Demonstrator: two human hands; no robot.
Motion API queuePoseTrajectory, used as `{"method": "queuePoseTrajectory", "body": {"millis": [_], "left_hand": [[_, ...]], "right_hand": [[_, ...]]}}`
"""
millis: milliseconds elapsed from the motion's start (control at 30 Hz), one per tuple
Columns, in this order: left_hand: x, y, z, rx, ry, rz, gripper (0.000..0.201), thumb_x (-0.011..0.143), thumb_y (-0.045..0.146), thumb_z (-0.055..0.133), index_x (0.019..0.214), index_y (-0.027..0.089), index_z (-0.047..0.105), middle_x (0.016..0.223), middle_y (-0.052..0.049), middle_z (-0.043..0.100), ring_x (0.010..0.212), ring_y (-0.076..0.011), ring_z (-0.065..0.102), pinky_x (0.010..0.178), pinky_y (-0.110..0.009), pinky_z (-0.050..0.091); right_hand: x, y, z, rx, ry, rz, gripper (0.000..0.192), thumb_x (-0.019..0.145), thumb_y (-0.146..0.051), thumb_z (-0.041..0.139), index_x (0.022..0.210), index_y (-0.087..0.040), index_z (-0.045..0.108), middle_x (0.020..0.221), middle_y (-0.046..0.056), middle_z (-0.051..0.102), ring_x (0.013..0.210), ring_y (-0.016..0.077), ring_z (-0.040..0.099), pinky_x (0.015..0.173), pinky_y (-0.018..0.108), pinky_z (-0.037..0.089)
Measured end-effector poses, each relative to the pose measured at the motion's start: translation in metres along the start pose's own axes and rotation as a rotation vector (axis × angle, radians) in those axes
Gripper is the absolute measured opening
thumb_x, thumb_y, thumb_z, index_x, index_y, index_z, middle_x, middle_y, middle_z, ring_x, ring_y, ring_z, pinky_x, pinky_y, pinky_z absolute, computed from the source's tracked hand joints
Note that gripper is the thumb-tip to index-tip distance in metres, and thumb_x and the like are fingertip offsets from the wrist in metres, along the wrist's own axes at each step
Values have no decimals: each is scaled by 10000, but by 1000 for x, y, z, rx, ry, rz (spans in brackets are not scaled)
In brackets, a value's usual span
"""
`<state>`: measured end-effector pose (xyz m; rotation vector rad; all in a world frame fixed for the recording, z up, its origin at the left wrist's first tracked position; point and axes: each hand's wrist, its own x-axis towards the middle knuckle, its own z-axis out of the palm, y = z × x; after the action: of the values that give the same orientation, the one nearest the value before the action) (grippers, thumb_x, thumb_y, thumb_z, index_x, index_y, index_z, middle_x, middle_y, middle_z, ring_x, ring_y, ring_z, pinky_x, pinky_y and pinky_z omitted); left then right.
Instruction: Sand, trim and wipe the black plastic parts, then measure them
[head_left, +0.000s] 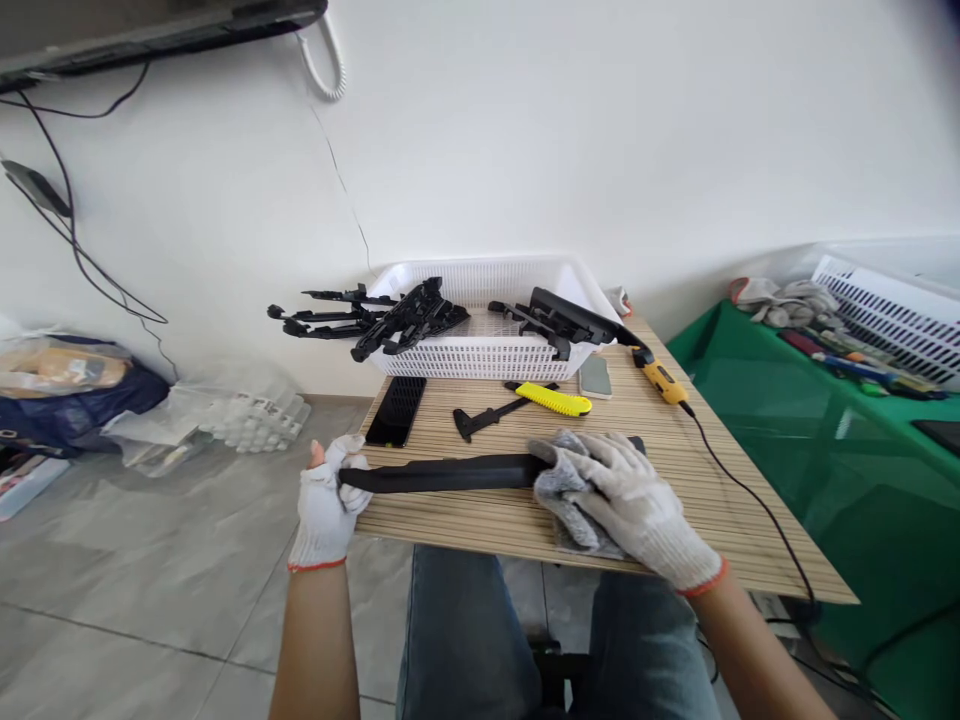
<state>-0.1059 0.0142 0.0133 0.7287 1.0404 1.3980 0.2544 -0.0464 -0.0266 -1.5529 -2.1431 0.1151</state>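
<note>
A long black plastic part (pixel 450 474) lies level across the front of the table, between my two gloved hands. My left hand (pixel 330 500), in a white glove with the thumb tip bare, is closed round its left end. In my right hand (pixel 630 495), also gloved, is a grey cloth (pixel 566 490), pressed over the part's right end, which it hides. Behind the part lie a black caliper (pixel 491 415), a yellow utility knife (pixel 555 399) and a dark phone (pixel 397 411).
At the table's back a white basket (pixel 480 360) holds several black plastic parts (pixel 409 318), some jutting past its left rim. A yellow-handled corded tool (pixel 664 382) lies at the right edge. Beside it stands a green-covered table (pixel 742 360) with gloves (pixel 787 300) and pens.
</note>
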Motion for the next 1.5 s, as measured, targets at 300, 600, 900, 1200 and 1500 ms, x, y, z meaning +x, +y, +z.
{"method": "queuePoseTrajectory", "body": {"millis": [300,600,900,1200,1500], "left_hand": [[2,-1,-5,-29,-9,38,244,790,354,691,696,203,523,371,117,328,243,-48,198,224,-150,208],[3,-4,-6,-12,12,30,279,778,392,691,682,202,510,362,120,315,247,-43,179,218,-139,212],[6,-5,-5,36,22,46,304,750,418,719,669,189,537,366,119,326,240,-36,195,218,-134,223],[3,-3,-4,73,1,22,282,809,406,692,718,193,531,391,124,334,239,-26,193,232,-117,224],[7,-3,-8,-44,30,53,213,843,326,632,724,209,500,394,131,312,229,-46,172,208,-144,231]], "right_hand": [[0,3,-61,201,129,213,500,968,-540,453,1404,-319,559,1492,43,512,1336,296,521,1094,464,473],[0,-35,-36,-185,516,154,586,948,-519,542,1434,-197,484,1288,155,648,1178,319,623,951,506,549],[3,-36,4,-202,168,-236,330,981,-250,488,1233,-207,696,1363,103,630,1287,321,555,1100,587,418],[51,-14,-8,139,-7,-142,312,945,-330,596,1239,-279,690,1100,48,729,1009,205,683,903,376,564],[71,-34,14,354,-97,-81,227,864,-386,713,1040,-264,787,958,37,730,898,186,674,860,326,526]]}}
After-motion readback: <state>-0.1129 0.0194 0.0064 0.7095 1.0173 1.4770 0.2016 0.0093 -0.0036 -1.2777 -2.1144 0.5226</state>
